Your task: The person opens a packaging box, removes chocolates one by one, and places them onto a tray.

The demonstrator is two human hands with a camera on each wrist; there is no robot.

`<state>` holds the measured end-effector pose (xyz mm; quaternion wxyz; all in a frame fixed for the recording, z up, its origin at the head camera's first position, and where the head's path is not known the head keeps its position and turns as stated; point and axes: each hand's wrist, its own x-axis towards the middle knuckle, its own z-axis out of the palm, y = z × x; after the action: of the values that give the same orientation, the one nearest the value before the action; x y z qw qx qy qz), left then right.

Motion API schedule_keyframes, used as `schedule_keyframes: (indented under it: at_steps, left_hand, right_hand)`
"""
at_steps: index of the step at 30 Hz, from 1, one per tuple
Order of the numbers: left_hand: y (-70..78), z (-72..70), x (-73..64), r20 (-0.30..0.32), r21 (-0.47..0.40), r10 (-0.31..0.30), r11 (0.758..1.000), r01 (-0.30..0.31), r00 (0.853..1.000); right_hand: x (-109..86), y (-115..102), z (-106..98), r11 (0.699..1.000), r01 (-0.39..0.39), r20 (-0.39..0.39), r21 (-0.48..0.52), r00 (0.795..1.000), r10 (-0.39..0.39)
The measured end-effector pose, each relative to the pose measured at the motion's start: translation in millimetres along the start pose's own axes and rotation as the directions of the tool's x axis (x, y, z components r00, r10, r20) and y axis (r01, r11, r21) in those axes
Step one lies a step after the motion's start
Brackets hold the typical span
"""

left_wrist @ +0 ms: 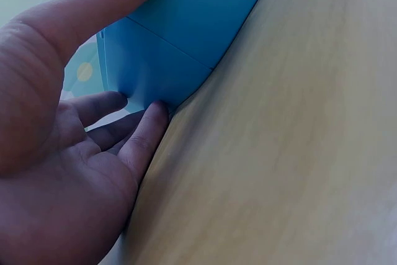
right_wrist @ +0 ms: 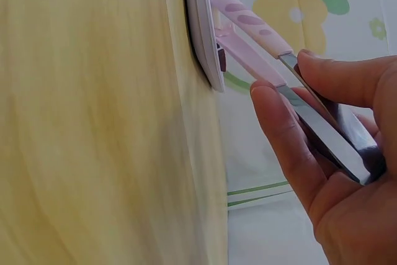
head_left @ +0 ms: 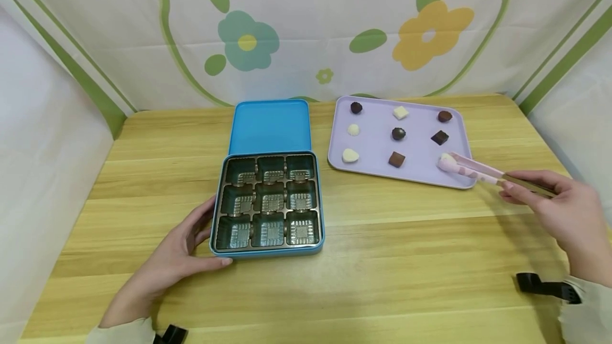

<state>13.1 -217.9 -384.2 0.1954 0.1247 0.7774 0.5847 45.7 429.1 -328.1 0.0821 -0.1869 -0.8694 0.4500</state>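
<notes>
A blue tin box [head_left: 268,252] holds a dark plastic insert [head_left: 271,211] with several square compartments, all bare. My left hand [head_left: 174,251] holds its near left corner, thumb on the front wall and fingers against the left wall. In my right hand [head_left: 564,203] I grip metal tongs [right_wrist: 329,134] with pink, paw-patterned tips. The tips [head_left: 464,170] are around a whitish chocolate [head_left: 445,158] at the near right of the lilac tray [head_left: 423,175]; whether it is lifted, I cannot tell.
On the tray sit several other chocolates, among them a dark round one [head_left: 398,134], a brown square [head_left: 396,159] and a white one [head_left: 350,155]. Behind the box lies its blue lid [head_left: 271,126]. A flowered cloth [head_left: 311,31] hangs at the table's back edge.
</notes>
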Motion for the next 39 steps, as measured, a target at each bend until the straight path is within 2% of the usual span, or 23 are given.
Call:
schedule_keyframes:
  at_steps: [4,6,9,11,12,15,18,19,21,23,25,27,30,32,35,39]
  left_hand:
    - [-0.2,-0.1,0.0,0.001,-0.002,0.0,1.0,0.0,1.0]
    - [-0.3,-0.1,0.0,0.003,-0.003,0.001,1.0,-0.001,1.0]
    - [-0.1,-0.5,-0.1,0.003,-0.001,0.003,1.0,-0.003,1.0]
    - [0.1,-0.8,0.1,0.003,0.0,0.009,1.0,-0.009,1.0]
    - [0.2,-1.0,0.2,0.002,0.0,0.012,1.0,-0.012,1.0]
    - [0.3,-1.4,0.4,0.003,-0.001,0.024,1.0,-0.024,1.0]
    - [0.1,-1.4,0.5,0.005,-0.005,0.034,0.999,-0.033,0.999]
    - [0.2,-1.3,0.4,0.006,-0.005,0.033,0.999,-0.033,0.999]
    - [0.2,-0.9,0.1,0.009,-0.006,0.027,1.0,-0.027,1.0]
    - [-0.2,-0.5,-0.3,0.009,-0.008,0.025,1.0,-0.025,1.0]
    - [-0.9,-0.2,-0.5,0.009,-0.008,0.029,1.0,-0.029,1.0]
    - [-1.8,0.3,0.2,0.01,-0.011,0.041,0.999,-0.041,0.999]
    - [-2.8,1.6,2.0,0.012,-0.016,0.05,0.999,-0.05,0.999]
    - [-3.1,2.3,3.2,0.014,-0.017,0.052,0.999,-0.052,0.999]
    - [-3.7,2.3,2.9,0.015,-0.013,0.057,0.998,-0.057,0.998]
    - [-4.2,0.3,1.0,0.007,-0.005,0.065,0.998,-0.065,0.998]
  right_hand:
    - [0.0,0,0,1.0,-0.005,0.003,-0.002,1.0,0.005]
    - [-0.2,-1,-1,0.999,-0.008,0.0,0.032,1.0,0.008]
    - [-0.4,-3,-3,0.987,0.047,-0.03,0.157,0.999,-0.043]
    - [-0.9,-6,-3,0.962,0.101,-0.057,0.254,0.994,-0.09]
    - [-1.9,-8,-3,0.958,0.117,-0.067,0.261,0.992,-0.103]
    - [-7.3,-20,0,0.984,0.105,-0.1,0.142,0.991,-0.092]
    - [-14.0,-35,10,0.995,0.087,-0.091,-0.051,0.992,-0.091]
    - [-15.7,-40,15,0.992,0.101,-0.079,-0.081,0.991,-0.107]
    - [-18.4,-47,28,0.982,0.177,-0.028,-0.067,0.983,-0.179]
    - [-22.0,-54,43,0.965,0.253,0.037,-0.073,0.967,-0.251]
    - [-25.3,-60,58,0.945,0.322,0.115,-0.049,0.942,-0.315]
    - [-26.4,-63,70,0.92,0.391,0.206,-0.032,0.903,-0.376]
    - [-24.4,-64,83,0.902,0.431,0.353,-0.006,0.845,-0.402]
    - [-21.0,-61,87,0.89,0.454,0.427,-0.043,0.813,-0.394]
    - [-16.7,-56,91,0.854,0.503,0.476,-0.134,0.788,-0.39]
    - [-13.3,-52,95,0.788,0.583,0.485,-0.197,0.756,-0.438]
